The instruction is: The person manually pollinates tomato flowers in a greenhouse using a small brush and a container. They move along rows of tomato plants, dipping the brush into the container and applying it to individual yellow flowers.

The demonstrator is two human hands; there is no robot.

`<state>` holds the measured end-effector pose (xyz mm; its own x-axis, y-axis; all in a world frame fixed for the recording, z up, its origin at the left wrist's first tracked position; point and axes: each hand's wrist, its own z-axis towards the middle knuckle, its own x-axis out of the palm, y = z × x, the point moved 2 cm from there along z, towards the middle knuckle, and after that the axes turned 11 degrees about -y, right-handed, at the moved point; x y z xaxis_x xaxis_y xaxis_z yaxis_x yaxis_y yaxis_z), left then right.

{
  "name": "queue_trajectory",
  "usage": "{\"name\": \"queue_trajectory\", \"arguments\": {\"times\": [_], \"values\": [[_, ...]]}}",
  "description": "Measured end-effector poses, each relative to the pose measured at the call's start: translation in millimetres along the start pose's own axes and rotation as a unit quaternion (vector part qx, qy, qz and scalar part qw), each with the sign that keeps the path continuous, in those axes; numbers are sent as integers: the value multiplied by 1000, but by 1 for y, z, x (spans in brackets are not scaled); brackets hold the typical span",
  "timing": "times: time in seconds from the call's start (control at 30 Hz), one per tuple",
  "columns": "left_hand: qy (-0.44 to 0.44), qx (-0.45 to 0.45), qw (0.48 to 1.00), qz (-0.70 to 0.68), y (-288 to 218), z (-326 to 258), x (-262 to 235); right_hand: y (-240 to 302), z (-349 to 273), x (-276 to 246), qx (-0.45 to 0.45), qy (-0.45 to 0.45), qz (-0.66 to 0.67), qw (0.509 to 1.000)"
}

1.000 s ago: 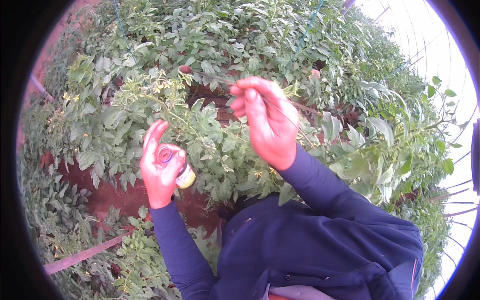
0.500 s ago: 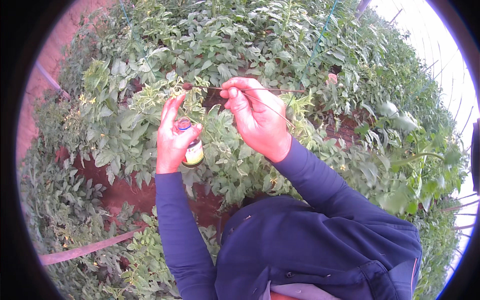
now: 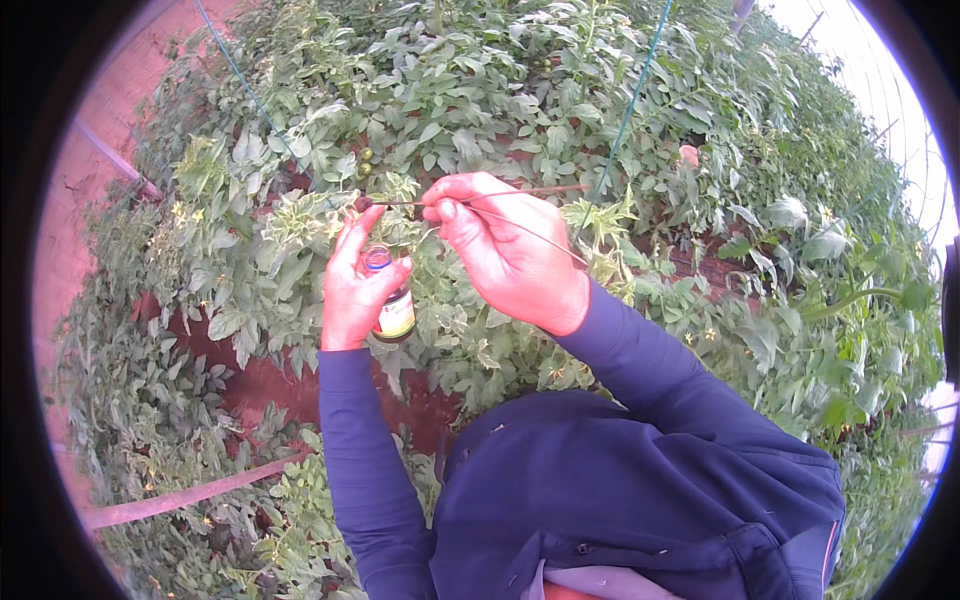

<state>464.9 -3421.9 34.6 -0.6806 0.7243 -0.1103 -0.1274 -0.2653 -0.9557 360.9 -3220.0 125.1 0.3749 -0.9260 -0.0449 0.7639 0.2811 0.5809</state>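
The dark-tipped wire (image 3: 405, 204) pinched in the right hand (image 3: 508, 248) now reaches the fingertips (image 3: 375, 214) of the left hand (image 3: 355, 290), clasped around a bottle (image 3: 397, 318), so the 2 work together.

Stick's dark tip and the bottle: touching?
Apart. The head view shows the stick's dark tip beyond the open mouth of the bottle, with a visible gap where leaves show.

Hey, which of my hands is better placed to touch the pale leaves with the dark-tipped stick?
Your right hand, I'd judge: it pinches the stick, whose dark tip is near the pale leaves. Your left hand is occupied, holding the open bottle.
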Motion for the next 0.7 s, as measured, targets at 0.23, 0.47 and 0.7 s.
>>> {"name": "queue_trajectory", "arguments": {"times": [0.23,0.47,0.7], "values": [[9,-2,1000,17,-4,-19,-7,15,7,-20,47,-63,48,996],[20,16,999,26,-22,-40,-5,16,3,-11,-5,34,61,998],[37,93,988,119,-32,-56,-12,31,-9,-40,71,32,57,995]]}}
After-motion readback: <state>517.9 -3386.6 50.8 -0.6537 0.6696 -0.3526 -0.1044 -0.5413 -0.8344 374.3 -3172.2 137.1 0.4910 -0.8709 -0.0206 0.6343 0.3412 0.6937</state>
